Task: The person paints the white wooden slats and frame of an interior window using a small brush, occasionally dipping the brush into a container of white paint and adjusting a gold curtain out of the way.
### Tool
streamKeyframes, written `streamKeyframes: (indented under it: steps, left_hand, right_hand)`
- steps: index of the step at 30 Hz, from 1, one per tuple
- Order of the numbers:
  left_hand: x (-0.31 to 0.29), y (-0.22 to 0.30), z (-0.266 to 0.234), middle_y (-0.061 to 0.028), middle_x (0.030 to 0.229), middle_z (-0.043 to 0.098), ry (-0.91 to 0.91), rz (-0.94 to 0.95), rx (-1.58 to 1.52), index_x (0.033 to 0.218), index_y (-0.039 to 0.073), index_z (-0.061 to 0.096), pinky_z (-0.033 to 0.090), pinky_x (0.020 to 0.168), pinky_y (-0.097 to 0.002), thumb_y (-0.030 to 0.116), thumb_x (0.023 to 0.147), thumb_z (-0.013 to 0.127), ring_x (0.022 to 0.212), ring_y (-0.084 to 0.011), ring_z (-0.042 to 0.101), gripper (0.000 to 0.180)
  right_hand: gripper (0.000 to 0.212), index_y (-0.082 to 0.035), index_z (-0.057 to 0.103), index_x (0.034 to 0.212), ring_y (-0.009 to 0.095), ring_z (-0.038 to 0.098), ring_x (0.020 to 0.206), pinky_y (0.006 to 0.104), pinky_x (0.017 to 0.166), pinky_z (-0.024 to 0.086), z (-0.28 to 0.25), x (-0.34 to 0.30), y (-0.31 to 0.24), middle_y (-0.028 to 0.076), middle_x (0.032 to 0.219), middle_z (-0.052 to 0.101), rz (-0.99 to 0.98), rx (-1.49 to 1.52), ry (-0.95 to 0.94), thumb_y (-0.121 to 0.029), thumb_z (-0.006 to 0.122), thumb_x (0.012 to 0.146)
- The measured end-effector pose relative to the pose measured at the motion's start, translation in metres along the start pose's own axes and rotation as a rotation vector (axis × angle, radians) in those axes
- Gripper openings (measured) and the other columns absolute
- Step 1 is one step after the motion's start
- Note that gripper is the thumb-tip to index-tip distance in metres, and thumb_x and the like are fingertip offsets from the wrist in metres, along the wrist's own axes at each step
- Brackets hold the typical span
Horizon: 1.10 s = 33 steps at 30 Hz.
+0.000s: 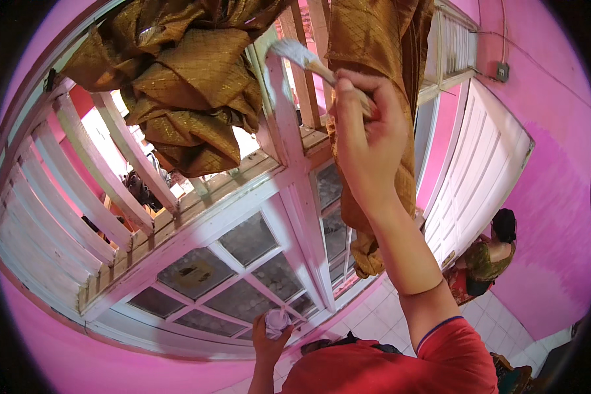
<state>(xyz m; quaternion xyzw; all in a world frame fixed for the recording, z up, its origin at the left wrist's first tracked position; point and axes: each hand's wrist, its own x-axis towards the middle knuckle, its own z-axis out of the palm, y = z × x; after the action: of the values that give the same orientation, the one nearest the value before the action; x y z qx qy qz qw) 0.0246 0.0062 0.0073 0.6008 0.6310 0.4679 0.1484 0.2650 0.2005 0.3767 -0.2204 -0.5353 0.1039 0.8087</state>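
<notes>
Head view has the right hand (371,111) closed around the handle of a paintbrush (314,64), just right of the white window post (287,131); its pale bristles (292,52) point at the post's upper part, though whether they touch cannot be told. Well below the post, the left hand (269,345) grips a small cup (277,322) of what looks like pale paint. Close by, a bunched brown curtain (197,92) hangs left of the post and a long brown curtain (377,39) right of it, behind the right hand. A wide stroke or swaying cloth could smear paint on either curtain; a tilt of the left hand could spill the cup. The paintbrush slants from the right hand's fingers up toward the post; the cup sits between the left hand's fingers and thumb. Farther out, slats (115,167) stand left of the post, and another person (489,262) is well to its right.
</notes>
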Motion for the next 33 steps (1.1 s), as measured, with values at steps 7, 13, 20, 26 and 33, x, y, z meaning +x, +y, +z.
streamKeyframes:
  steps: [7, 13, 20, 26, 33]
  left_hand:
    - [0.003, 0.005, 0.0, -0.0249, 0.127, 0.061, -0.018, -0.029, -0.053, 0.127, -0.003, 0.061, 0.047, 0.103, -0.0498, 0.03, 0.068, 0.096, 0.119, -0.0431, 0.059, 0.076]
    - [0.003, 0.003, 0.002, -0.0235, 0.122, 0.061, 0.013, 0.035, -0.005, 0.125, -0.002, 0.061, 0.047, 0.1, -0.0504, 0.026, 0.067, 0.096, 0.115, -0.0431, 0.06, 0.073]
    - [0.008, 0.008, 0.002, -0.0213, 0.121, 0.061, -0.026, 0.063, 0.004, 0.124, -0.002, 0.064, 0.051, 0.096, -0.0458, 0.02, 0.068, 0.095, 0.113, -0.0402, 0.061, 0.067]
    - [0.001, 0.005, 0.002, -0.0215, 0.123, 0.059, -0.025, 0.001, 0.011, 0.125, -0.001, 0.063, 0.051, 0.095, -0.0448, 0.023, 0.068, 0.095, 0.112, -0.0395, 0.062, 0.069]
    - [0.003, 0.008, 0.002, -0.0206, 0.123, 0.059, -0.023, 0.025, 0.002, 0.126, -0.001, 0.062, 0.051, 0.095, -0.045, 0.023, 0.069, 0.095, 0.112, -0.0393, 0.062, 0.07]
  right_hand:
    - [0.015, 0.003, 0.064, 0.1, 0.019, 0.063, 0.064, 0.0321, 0.064, 0.05, 0.006, -0.007, 0.019, 0.015, 0.075, 0.066, -0.034, -0.118, -0.095, -0.012, 0.065, 0.097]
    - [0.016, 0.004, 0.064, 0.101, 0.009, 0.066, 0.073, 0.0264, 0.065, 0.051, -0.021, -0.007, 0.008, 0.011, 0.078, 0.07, 0.043, -0.034, -0.073, -0.011, 0.066, 0.098]
    - [0.015, 0.002, 0.064, 0.105, 0.022, 0.068, 0.065, 0.0331, 0.062, 0.052, -0.016, -0.02, 0.023, 0.016, 0.078, 0.069, -0.041, -0.194, -0.171, -0.012, 0.065, 0.099]
    - [0.017, 0.003, 0.063, 0.107, 0.019, 0.071, 0.069, 0.0302, 0.064, 0.055, -0.05, -0.073, 0.016, 0.016, 0.081, 0.072, 0.177, -0.331, -0.356, -0.012, 0.065, 0.1]
    - [0.015, 0.004, 0.062, 0.107, 0.012, 0.07, 0.073, 0.0274, 0.065, 0.056, -0.047, -0.079, 0.008, 0.013, 0.085, 0.074, 0.136, -0.17, -0.206, -0.008, 0.066, 0.1]
